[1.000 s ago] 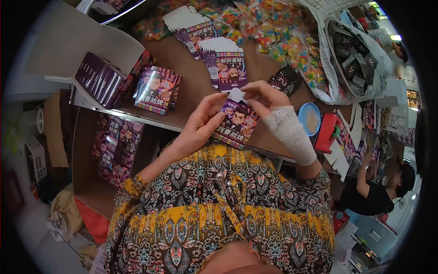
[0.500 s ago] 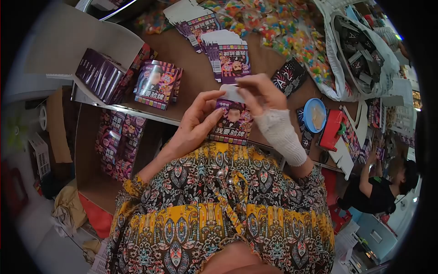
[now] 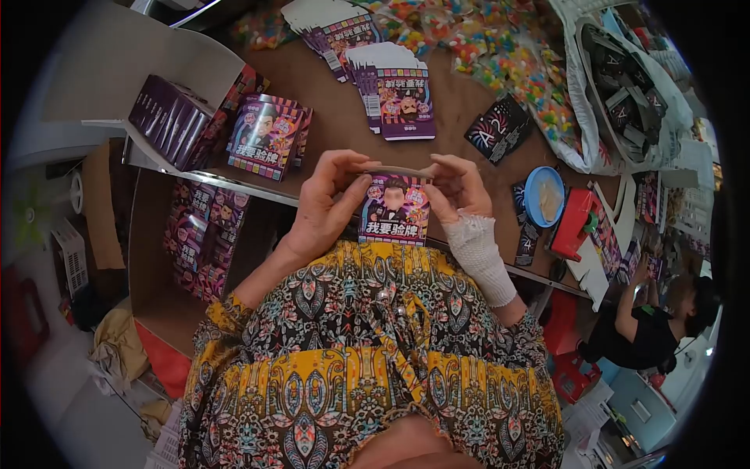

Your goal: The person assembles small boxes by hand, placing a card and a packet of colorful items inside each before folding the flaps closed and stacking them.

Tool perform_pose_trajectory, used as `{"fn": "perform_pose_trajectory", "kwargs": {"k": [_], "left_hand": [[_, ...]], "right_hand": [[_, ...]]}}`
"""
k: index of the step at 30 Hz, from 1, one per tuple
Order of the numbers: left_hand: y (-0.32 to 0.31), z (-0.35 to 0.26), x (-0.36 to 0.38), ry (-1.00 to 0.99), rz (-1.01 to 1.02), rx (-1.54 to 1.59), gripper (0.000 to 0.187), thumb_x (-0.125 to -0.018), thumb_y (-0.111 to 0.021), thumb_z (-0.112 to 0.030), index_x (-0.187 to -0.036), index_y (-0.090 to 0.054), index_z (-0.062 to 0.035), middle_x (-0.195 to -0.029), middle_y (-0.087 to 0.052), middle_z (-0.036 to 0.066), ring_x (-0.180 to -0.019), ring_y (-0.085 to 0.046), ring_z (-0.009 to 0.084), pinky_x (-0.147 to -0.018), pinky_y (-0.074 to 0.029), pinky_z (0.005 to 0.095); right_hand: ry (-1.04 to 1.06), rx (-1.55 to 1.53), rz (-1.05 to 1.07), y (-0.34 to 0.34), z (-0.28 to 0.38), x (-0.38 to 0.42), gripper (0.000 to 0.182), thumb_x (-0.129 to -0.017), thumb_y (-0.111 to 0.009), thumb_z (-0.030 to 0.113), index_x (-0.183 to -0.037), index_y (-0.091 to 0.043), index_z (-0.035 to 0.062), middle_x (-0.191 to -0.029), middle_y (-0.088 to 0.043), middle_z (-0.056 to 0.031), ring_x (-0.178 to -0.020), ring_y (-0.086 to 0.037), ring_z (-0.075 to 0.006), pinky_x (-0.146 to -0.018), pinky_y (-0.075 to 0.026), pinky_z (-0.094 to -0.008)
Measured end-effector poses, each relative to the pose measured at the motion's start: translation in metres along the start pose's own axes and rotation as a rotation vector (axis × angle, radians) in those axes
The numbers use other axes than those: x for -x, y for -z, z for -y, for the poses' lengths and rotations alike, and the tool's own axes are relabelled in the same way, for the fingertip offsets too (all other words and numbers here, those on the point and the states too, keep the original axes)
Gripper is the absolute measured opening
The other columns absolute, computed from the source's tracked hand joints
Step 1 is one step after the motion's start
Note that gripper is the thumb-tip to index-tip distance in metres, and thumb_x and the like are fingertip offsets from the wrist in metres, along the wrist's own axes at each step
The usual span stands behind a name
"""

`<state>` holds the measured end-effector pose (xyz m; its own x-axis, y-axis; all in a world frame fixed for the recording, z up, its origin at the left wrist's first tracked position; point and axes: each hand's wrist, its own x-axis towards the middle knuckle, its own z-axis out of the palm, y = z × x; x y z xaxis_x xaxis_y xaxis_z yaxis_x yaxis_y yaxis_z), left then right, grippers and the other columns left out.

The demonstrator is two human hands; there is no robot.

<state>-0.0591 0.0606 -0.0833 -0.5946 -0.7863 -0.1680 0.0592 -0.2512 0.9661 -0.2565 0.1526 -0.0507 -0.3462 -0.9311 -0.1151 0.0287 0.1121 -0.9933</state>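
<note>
A purple printed box (image 3: 393,209) with a cartoon figure is held upright at the table's front edge, against the patterned blouse. My left hand (image 3: 330,205) grips its upper left corner, thumb on the front and fingers curled over the top. At the upper right corner, my right hand (image 3: 462,191), with a white knitted wrap around the wrist and palm, pinches in the same way. The top flap (image 3: 397,171) lies between the fingertips, folded over or nearly so. Just beyond is a fanned stack of flat, unfolded boxes (image 3: 405,102), with a second stack (image 3: 344,43) behind it.
Filled boxes (image 3: 262,137) stand at left beside an open carton (image 3: 168,125) of more. A lower carton (image 3: 203,234) holds several others. Candy bags (image 3: 492,47), black cards (image 3: 498,129), a blue dish (image 3: 544,195) and a red tape dispenser (image 3: 574,223) lie right. A person (image 3: 652,324) sits far right.
My right hand has come down from above the raised white flap to the box's upper right corner. The flap is now folded down, and both hands grip the top corners.
</note>
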Motion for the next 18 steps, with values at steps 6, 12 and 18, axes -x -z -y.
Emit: {"fn": "perform_pose_trajectory", "kwargs": {"k": [6, 12, 18], "left_hand": [[0.004, -0.04, -0.003, 0.022, 0.11, -0.127, 0.019, -0.099, -0.065, -0.011, -0.114, -0.06, -0.0011, -0.102, -0.064, 0.002, -0.091, -0.058, 0.0059, -0.08, -0.048, 0.0213], [-0.006, -0.067, -0.016, 0.132, 0.104, 0.037, 0.015, -0.098, -0.066, -0.014, -0.105, -0.062, -0.0009, -0.095, -0.063, -0.001, -0.086, -0.057, 0.0027, -0.075, -0.047, 0.0195], [-0.002, -0.053, -0.017, 0.209, 0.188, 0.047, 0.012, -0.098, -0.066, -0.013, -0.102, -0.063, -0.0017, -0.087, -0.062, -0.004, -0.08, -0.056, 0.001, -0.07, -0.046, 0.0186]], "right_hand": [[0.24, 0.261, 0.147, 0.02, 0.011, -0.001, 0.017, -0.095, -0.068, 0.007, -0.111, -0.066, 0.0019, -0.103, -0.065, -0.0038, -0.09, -0.063, -0.0089, -0.081, -0.052, -0.0237], [-0.232, -0.01, 0.118, 0.021, 0.04, -0.001, 0.015, -0.096, -0.067, 0.007, -0.109, -0.066, 0.0004, -0.103, -0.064, -0.0021, -0.095, -0.063, -0.0094, -0.086, -0.05, -0.024], [-0.098, 0.017, 0.125, 0.026, 0.026, 0.002, 0.012, -0.096, -0.068, 0.007, -0.107, -0.067, 0.002, -0.101, -0.066, -0.0012, -0.088, -0.063, -0.0071, -0.078, -0.05, -0.0208]]}}
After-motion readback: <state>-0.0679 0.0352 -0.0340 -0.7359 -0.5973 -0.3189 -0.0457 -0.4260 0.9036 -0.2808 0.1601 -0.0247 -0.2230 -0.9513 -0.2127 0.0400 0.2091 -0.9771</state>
